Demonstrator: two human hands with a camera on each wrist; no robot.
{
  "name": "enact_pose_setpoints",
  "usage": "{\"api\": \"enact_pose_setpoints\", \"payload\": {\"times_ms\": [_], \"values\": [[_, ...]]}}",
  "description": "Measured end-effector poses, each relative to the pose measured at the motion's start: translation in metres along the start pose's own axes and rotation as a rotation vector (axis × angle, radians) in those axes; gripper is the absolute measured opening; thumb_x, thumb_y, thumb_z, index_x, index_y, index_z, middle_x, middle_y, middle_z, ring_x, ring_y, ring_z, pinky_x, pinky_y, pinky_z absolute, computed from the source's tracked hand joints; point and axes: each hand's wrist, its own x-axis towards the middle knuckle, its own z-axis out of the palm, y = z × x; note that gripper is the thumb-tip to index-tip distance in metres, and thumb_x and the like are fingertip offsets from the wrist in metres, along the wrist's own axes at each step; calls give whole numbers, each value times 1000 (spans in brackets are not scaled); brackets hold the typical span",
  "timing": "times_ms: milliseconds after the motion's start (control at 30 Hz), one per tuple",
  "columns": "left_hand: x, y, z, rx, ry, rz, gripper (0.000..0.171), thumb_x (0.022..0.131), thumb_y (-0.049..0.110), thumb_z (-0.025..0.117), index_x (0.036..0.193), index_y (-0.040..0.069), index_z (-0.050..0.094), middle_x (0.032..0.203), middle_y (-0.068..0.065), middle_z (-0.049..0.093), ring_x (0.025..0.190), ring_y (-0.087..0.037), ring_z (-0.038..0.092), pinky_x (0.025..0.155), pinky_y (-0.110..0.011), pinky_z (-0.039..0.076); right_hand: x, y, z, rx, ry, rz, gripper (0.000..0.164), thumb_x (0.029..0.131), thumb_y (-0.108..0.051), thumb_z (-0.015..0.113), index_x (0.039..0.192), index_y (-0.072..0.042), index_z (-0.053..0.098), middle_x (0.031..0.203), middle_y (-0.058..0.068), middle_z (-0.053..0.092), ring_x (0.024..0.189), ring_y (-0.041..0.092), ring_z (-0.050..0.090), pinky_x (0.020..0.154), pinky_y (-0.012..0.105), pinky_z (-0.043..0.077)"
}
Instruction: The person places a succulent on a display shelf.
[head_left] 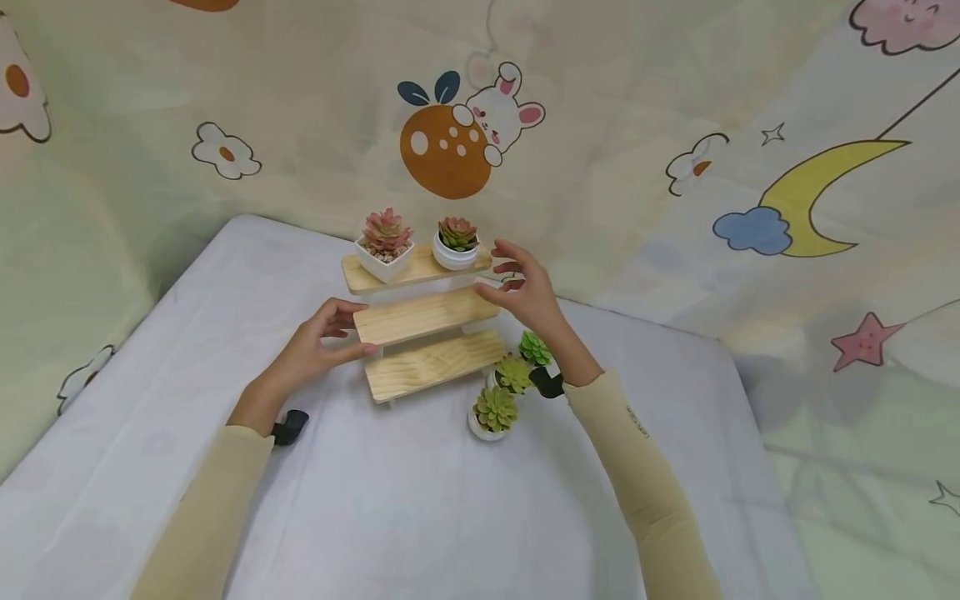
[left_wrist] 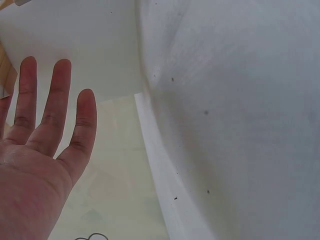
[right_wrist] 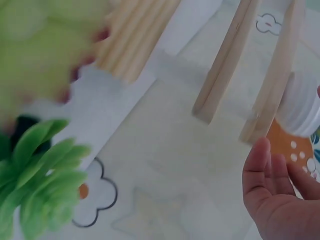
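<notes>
A three-tier wooden display stand (head_left: 427,317) sits between both hands. At its left end is my left hand (head_left: 318,337), thumb at the middle board's front corner and index finger by its back corner; in the left wrist view the other fingers (left_wrist: 57,102) stretch out straight. My right hand (head_left: 525,287) is at the right end, its fingertips beside the top board and its thumb by the middle board. On the top board stand a pink succulent (head_left: 386,229) in a square white pot and a red-green succulent (head_left: 456,235) in a round white pot.
Right of the stand, close to the right forearm, are several potted green succulents, including a front one (head_left: 495,408), a yellow-green one (head_left: 513,373) and a bright green one (head_left: 535,348). A white cloth covers the table (head_left: 420,508). Behind it hangs a cartoon-print backdrop (head_left: 322,108).
</notes>
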Motion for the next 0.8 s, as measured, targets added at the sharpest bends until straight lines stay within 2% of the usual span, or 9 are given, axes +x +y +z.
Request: {"api": "enact_pose_setpoints", "payload": {"times_ms": [100, 167, 300, 400, 600, 700, 800], "values": [[0, 0, -1, 8, 4, 0, 55, 80, 19, 75, 124, 8, 44, 122, -12, 56, 104, -8, 50, 95, -45, 41, -13, -4, -11, -25, -4, -2, 62, 81, -3, 70, 136, 0, 41, 133, 20, 47, 111, 37, 48, 88, 51, 45], [0, 0, -1, 11, 4, -1, 55, 80, 19, 74, 124, 8, 44, 122, -12, 56, 103, -5, 50, 95, -44, 41, -21, 0, -20, -53, -3, 15, 60, 82, -3, 69, 136, -1, 42, 133, 20, 47, 112, 36, 49, 89, 52, 45], [0, 0, 0, 5, -9, -7, 55, 81, 20, 73, 125, 8, 43, 124, -12, 55, 103, -3, 49, 95, -43, 40, -35, 38, -41, -122, -9, 93, 61, 83, -12, 70, 138, -11, 42, 139, 13, 39, 118, 31, 45, 91, 47, 45], [0, 0, -1, 1, -15, -14, 55, 81, 21, 73, 127, 9, 43, 125, -12, 55, 104, -3, 48, 96, -43, 40, -47, 68, -54, -157, -31, 183, 65, 84, -19, 69, 141, -15, 38, 146, 11, 30, 124, 33, 40, 95, 49, 42], [-2, 0, -2, 19, -7, -3, 55, 81, 18, 74, 126, 10, 44, 123, -10, 56, 102, 2, 49, 95, -37, 42, -79, 102, -67, -71, -97, 364, 69, 85, -30, 68, 143, -16, 32, 149, 8, 28, 129, 31, 37, 97, 50, 42], [-1, 0, -1, 18, 0, 17, 54, 80, 16, 74, 125, 10, 45, 123, -10, 57, 101, 3, 49, 92, -29, 43, -90, 112, -68, -26, -164, 402, 76, 82, -28, 72, 144, -16, 30, 150, 9, 27, 129, 32, 37, 96, 49, 43], [0, -2, 0, 19, 2, 20, 54, 80, 15, 74, 125, 10, 45, 122, -10, 57, 101, 3, 50, 91, -24, 42, -93, 120, -64, -51, -201, 419, 79, 78, -27, 76, 143, -18, 31, 149, 8, 27, 128, 32, 38, 94, 48, 44]]}}
